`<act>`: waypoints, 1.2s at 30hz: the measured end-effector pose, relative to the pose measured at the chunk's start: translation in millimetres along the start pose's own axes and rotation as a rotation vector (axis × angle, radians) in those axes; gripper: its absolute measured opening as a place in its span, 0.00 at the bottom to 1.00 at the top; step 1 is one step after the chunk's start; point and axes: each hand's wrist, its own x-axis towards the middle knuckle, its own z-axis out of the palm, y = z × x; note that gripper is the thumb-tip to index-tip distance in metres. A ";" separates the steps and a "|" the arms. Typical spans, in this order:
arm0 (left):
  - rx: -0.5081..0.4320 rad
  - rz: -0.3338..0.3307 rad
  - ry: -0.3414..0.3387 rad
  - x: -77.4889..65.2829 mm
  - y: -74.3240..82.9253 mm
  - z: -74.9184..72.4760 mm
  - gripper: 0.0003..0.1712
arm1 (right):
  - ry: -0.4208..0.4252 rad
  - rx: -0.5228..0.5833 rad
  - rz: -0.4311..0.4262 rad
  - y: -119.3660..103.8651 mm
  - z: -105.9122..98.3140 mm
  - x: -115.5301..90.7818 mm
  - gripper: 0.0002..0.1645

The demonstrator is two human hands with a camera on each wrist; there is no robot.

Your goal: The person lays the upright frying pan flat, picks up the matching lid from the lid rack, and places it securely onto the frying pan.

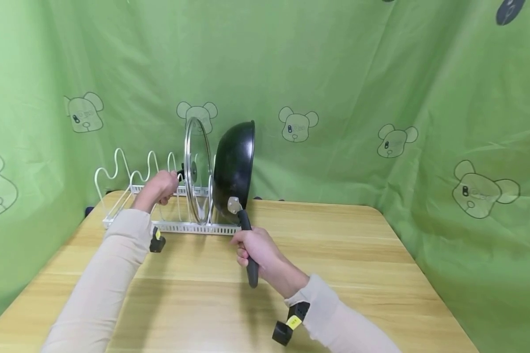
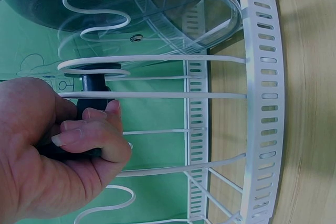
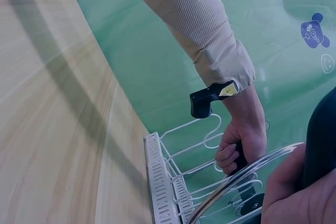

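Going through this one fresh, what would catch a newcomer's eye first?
Most likely the big black pan, tipped on its side at the right end of the white rack, its handle gripped by the right hand. Next, the glass lid standing on edge just left of it, with the left hand holding its black knob. Behind everything hangs a green curtain with cartoon bear faces.

The left sleeve (image 1: pixel 101 284), at eight o'clock in the head view, and right sleeve (image 1: pixel 344 318), at five, are cream; the left has a finely ribbed patch (image 3: pixel 197 20). The blocky left camera (image 1: pixel 157 244) and right camera (image 1: pixel 282 334) are black with yellow labels (image 1: pixel 294 322).
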 end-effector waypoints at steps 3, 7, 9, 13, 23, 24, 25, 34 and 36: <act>-0.001 0.000 0.000 -1.8 0.8 0.9 0.31 | -0.002 0.003 0.007 -0.6 -0.4 -1.2 0.31; 0.006 0.006 0.001 -2.8 0.9 1.7 0.32 | -0.004 0.000 0.016 -1.6 -1.0 -2.6 0.31; 0.017 0.009 0.006 -2.6 0.4 1.6 0.32 | -0.006 -0.002 0.017 -2.2 -1.0 -3.0 0.31; 0.018 0.007 0.009 -2.1 -0.7 1.1 0.33 | -0.011 0.012 0.018 -4.1 -0.3 -3.3 0.32; -0.008 -0.003 0.008 0.3 -0.5 1.5 0.32 | -0.013 0.029 0.007 -11.7 -0.6 -4.9 0.17; -0.006 -0.003 0.008 0.5 -0.2 1.3 0.31 | -0.017 0.032 0.004 -12.4 -0.8 -5.2 0.17; -0.008 -0.004 0.009 0.1 0.0 1.3 0.32 | -0.018 0.032 0.003 -12.9 -0.7 -5.5 0.17; -0.012 0.002 -0.006 -1.0 0.2 -0.2 0.32 | -0.026 0.044 -0.003 -18.1 -1.2 -8.3 0.28; -0.010 0.003 -0.005 -2.0 0.5 -0.2 0.32 | -0.028 0.039 -0.005 -20.7 -1.4 -9.3 0.29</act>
